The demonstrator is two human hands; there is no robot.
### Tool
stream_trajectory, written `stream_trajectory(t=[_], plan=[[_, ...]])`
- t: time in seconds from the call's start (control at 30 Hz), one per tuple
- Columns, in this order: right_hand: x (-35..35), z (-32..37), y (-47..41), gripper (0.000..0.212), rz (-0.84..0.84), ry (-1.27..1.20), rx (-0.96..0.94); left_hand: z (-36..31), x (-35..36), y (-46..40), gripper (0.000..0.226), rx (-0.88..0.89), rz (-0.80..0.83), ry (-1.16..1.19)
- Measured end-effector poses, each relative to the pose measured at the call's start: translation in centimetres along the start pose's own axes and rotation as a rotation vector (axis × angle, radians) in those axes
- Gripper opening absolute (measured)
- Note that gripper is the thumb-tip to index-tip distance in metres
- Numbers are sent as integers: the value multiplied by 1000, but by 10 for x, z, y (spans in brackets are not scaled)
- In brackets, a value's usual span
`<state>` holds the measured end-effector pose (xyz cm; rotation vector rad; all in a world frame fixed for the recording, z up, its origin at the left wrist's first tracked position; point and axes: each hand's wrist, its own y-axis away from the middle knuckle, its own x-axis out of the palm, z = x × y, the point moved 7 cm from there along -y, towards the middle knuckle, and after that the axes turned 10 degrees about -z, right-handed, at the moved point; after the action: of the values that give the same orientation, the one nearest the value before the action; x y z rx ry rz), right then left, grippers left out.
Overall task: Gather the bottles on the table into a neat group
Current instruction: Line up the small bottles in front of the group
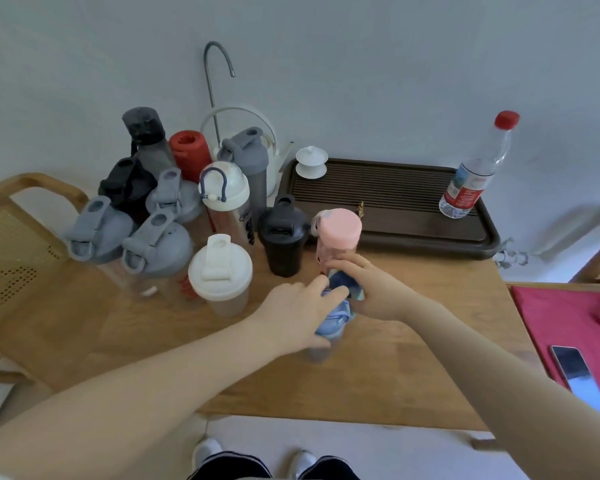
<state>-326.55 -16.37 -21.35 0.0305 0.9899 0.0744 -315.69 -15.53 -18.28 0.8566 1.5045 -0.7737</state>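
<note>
Both hands on the blue bottle, bringing it toward the cluster

The left hand (293, 311) wraps the blue bottle (333, 318) at its lid, fingers curled around it; the right hand (371, 289) closes on its far side. It sits near the table (413, 375) centre, just in front of the pink bottle (338, 233), apparently upright, long axis vertical, lid up. Next, probably: slide it left beside the white shaker (220, 271), without knocking neighbours. The water bottle (475, 174) on the tray (395, 202) is left.
</note>
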Motion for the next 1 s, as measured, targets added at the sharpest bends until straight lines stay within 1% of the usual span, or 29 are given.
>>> stream_trajectory(t=[0.07, 0.13, 0.23, 0.33, 0.4, 0.53, 0.63, 0.7, 0.77, 0.8, 0.87, 0.9, 0.93, 0.97, 1.0], plan=[[0, -3, -2, 67, 5, 70, 32, 7, -2, -2, 72, -19, -34, -56], [-3, -8, -1, 66, -35, 113, 82, 21, -8, -3, 69, -39, -52, -113], [-4, -11, 7, 65, -90, 131, 132, 49, -14, -2, 67, -85, -30, -180], [0, -10, 10, 63, -148, 70, 175, 75, -15, 1, 70, -158, 3, -138], [6, -5, 10, 62, -163, 67, 170, 85, -15, 2, 71, -182, 11, -117], [19, 9, 5, 62, -178, 55, 136, 92, -14, 0, 72, -174, 33, -77], [24, 16, -1, 61, -206, 66, 132, 88, -11, -3, 73, -118, 43, -64], [27, 22, -2, 61, -191, 80, 127, 86, -8, -4, 74, -88, 52, -40], [21, 26, 0, 64, -195, 154, 115, 89, -8, -3, 76, -96, 58, 14], [10, 27, 1, 65, -243, 197, 117, 91, -10, -2, 78, -109, 53, 52], [-21, 27, 0, 57, -432, 164, 147, 96, -21, -3, 76, -146, -7, 158], [-36, 24, -3, 51, -524, 97, 167, 98, -31, -6, 71, -153, -72, 197], [-48, 19, -10, 48, -569, 59, 176, 99, -42, -12, 64, -146, -145, 200], [-55, 14, -20, 49, -558, 69, 166, 100, -51, -20, 59, -128, -206, 167], [-58, 11, -32, 54, -503, 102, 143, 101, -58, -31, 56, -109, -245, 117]])
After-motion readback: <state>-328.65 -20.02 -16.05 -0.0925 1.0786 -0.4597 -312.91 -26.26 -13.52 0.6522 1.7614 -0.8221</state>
